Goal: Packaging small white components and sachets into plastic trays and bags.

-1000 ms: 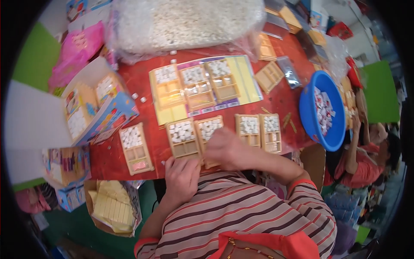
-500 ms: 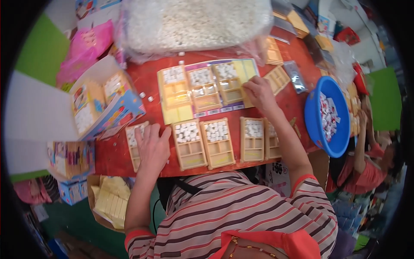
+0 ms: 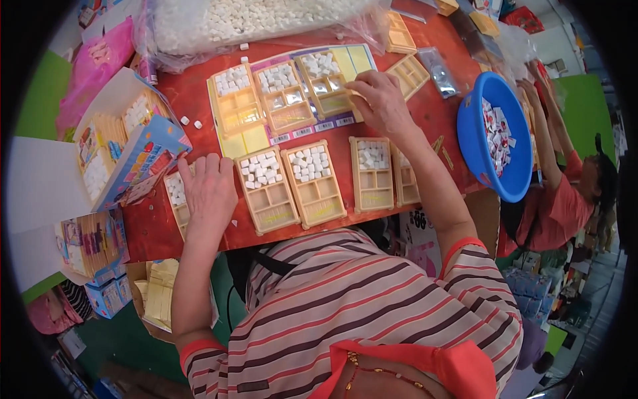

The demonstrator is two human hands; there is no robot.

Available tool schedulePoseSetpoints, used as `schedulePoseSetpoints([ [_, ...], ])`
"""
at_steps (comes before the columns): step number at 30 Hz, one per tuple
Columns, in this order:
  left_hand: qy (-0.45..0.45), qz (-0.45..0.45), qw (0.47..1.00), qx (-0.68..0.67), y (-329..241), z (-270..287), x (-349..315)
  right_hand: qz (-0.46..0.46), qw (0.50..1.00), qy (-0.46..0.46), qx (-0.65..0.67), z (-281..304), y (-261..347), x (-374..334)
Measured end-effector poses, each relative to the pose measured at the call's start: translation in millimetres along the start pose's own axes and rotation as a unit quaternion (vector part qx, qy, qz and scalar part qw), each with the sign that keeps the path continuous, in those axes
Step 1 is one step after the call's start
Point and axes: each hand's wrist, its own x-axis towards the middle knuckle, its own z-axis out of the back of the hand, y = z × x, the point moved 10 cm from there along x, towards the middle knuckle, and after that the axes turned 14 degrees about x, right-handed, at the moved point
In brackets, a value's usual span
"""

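Red and smooth, the counter point(image 3: 193, 100) carries rows of trays filled with little cubes. At its middle, the rightmost pale, wood-coloured rectangular tray point(image 3: 332, 105) on the flat yellow-and-purple printed sheet point(image 3: 359, 60) sits by the right hand point(image 3: 380, 100), whose fingertips are bent together at the tray's right edge; whether that grip pinches the rim or merely touches it, I cannot tell. The left hand point(image 3: 211, 189) reaches over another pale, narrow divided tray point(image 3: 178, 214), its grip loose, the fingers slightly spread.

Two similar trays share the sheet, and more stand along the near edge, matte white cubes in their top compartments and thin yellow pieces in the bottom ones. Just beyond the right hand, a bare divided tray point(image 3: 409, 75) lies slanted. Farther right is a round, glossy blue plastic bowl point(image 3: 469, 130) of small white-and-red pieces; to the left, an open blue printed cardboard box point(image 3: 159, 149). Crinkled clear plastic point(image 3: 159, 50) surrounds a mass of white cubes at the far side. Off to the right is a co-worker in red point(image 3: 551, 213).
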Motion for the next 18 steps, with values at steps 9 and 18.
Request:
schedulePoseSetpoints([
  [9, 0.002, -0.066, 0.997, 0.045, -2, 0, -1, -0.032, 0.999, -0.04, -0.002, 52, 20, -40],
  [18, 0.067, -0.068, 0.99, 0.101, 7, -21, -7, -0.176, 0.975, -0.116, 0.072, 114, 2, -136],
])
